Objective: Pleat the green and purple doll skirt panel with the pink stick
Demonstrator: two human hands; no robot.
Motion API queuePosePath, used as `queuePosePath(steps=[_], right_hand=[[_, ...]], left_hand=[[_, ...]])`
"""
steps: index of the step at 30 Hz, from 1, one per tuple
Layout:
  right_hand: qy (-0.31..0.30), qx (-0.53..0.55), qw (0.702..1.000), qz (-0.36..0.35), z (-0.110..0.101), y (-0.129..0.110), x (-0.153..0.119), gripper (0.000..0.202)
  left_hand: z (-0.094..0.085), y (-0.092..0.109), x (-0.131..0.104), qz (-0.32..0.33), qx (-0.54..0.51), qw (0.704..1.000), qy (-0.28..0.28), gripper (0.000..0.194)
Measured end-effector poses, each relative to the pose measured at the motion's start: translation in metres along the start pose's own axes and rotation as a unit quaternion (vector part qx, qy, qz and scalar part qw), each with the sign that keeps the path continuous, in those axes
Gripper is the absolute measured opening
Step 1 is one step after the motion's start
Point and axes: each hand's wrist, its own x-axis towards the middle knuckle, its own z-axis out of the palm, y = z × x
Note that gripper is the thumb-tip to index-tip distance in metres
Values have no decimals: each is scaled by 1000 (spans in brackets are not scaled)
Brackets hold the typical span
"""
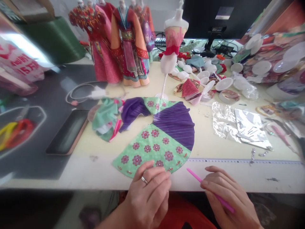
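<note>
A small doll-size skirt piece (pixel 143 148) lies fanned out on the table, with green flowered panels and purple striped ones. Tiny shiny dots show in some of its flowers. At the green panel's lower edge is my left hand (pixel 150 190), a ring on one finger, its fingers curled together; whatever they may hold is hidden. Right of the fabric, by the table's front edge, my right hand (pixel 228 197) grips a thin pink pen-like stick (pixel 194 175), its tip pointing up and left toward the skirt piece. Crumpled green and pink cloth (pixel 105 117) sits left of the purple panel.
A doll bust stand (pixel 176 31) and several dressed doll forms (pixel 128 44) stand behind. Clear plastic packets (pixel 252 127) and a small chain (pixel 252 156) are at right, above a ruler strip (pixel 214 161). A phone (pixel 68 132) and scissors (pixel 17 133) lie left.
</note>
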Motion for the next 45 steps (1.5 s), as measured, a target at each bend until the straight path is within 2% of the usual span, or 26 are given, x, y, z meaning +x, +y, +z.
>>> queuePosePath(steps=[5, 9, 19, 45], right_hand=[[-7, 10, 1000, 6, 3, 3, -6, 30], [-7, 9, 1000, 11, 3, 4, -5, 30], [-12, 12, 1000, 20, 7, 7, -7, 30], [-29, 22, 999, 26, 9, 11, -7, 29]], left_hand=[[14, 1, 7, 33, 33, 999, -3, 23], [15, 1, 18, 51, 73, 995, -45, 21], [23, -2, 18, 46, 92, 991, -80, 22], [24, -5, 20, 44, 95, 989, -106, 20]])
